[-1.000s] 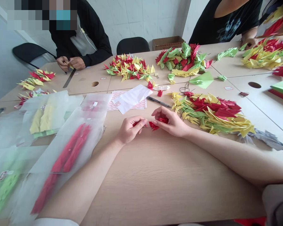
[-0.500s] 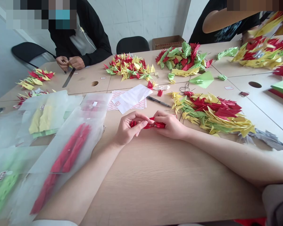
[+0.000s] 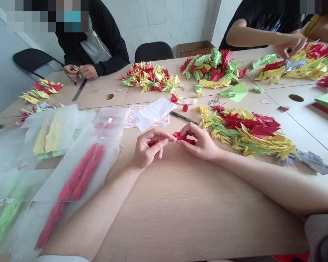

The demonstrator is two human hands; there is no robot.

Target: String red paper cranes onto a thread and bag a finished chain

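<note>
Over the wooden table (image 3: pixel 186 203), my left hand (image 3: pixel 147 150) is closed around red folded paper (image 3: pixel 153 143), mostly covered by the fingers. My right hand (image 3: pixel 203 143) pinches a red folded paper piece (image 3: pixel 183 138), perhaps an origami crane, between thumb and fingers. The fingertips of both hands nearly meet. Just beyond the right hand lies a heap of strung folded-paper cranes (image 3: pixel 251 131) in red, yellow and green. A black pen (image 3: pixel 184 118) rests behind the hands, near a white paper slip (image 3: pixel 153 112) on a printed sheet (image 3: pixel 164 119).
Clear plastic bags (image 3: pixel 106 136) with red, yellow and green folded paper cover the left side. More heaps (image 3: pixel 150 77) of folded paper stand farther back. Two people sit across; one person's hand (image 3: pixel 291 45) is over a paper pile (image 3: pixel 295 69) at right. Loose black thread (image 3: pixel 214 102) lies mid-table.
My hands have parted slightly, and the red piece in my right fingers is raised and more visible. At the far right, a person's hand has come forward over the lowered paper strands.
</note>
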